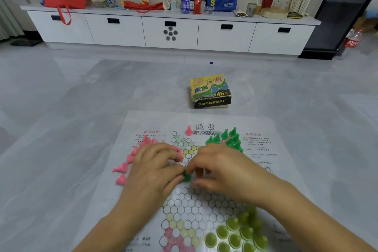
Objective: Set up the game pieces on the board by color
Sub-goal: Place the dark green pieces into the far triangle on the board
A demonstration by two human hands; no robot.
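I am working over the middle of the board, which is lying on the floor. My left hand and right hand are both curling inward, with their fingertips meeting on one dark green piece at the board's centre. I cannot tell which hand is actually pinching it and which is only touching it.

Judging by how things are lying, I am somewhere past the middle of the job. The light green pieces are standing together at the board's near right corner and look settled. The other dark green pieces are gathering in an upright bunch at the board's far right, though I cannot tell whether each is sitting on its own circle. The piece under my fingertips is probably the stray that belongs with them.

The pink pieces are looking the least finished. Most are lying on their sides along the board's left edge, some half hidden behind my left hand, and a single pink piece is standing at the board's far point. Those are waiting to be stood up and gathered on one corner. The game box is sitting just beyond the board's far edge
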